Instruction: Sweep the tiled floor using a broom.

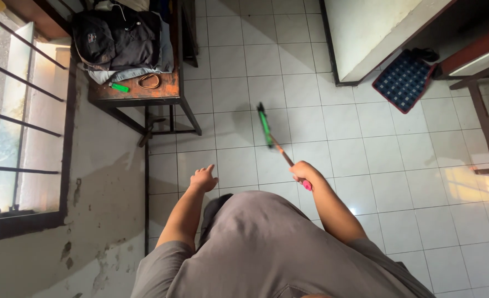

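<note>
Head view, and we looked straight down past our own grey shirt onto the pale tiled floor [366, 165]. Our right hand [302, 174] was clenched around the pink butt end of a long stick [277, 144], and that was the only hand on it. From that grip the stick ran up and to the left in the picture, away from our body: an orange-brown shaft first, then a green stretch, then a dark tip hovering over the tiles. The far end was smeared with blur, so we could not tell whether the tip touched the floor or hung just above it.

Our left hand [204, 179] was off the stick altogether, held out to the left with the fingers loosely spread and nothing in them. It sat well apart from the shaft, roughly level with the right hand, so the right was plainly the nearer and the working one.

The stick's long axis pointed towards the open tiles between the wooden bench [161, 91] at the upper left, which carried a black backpack [117, 36], and the checked blue mat [403, 80] at the upper right. It reached neither.
</note>
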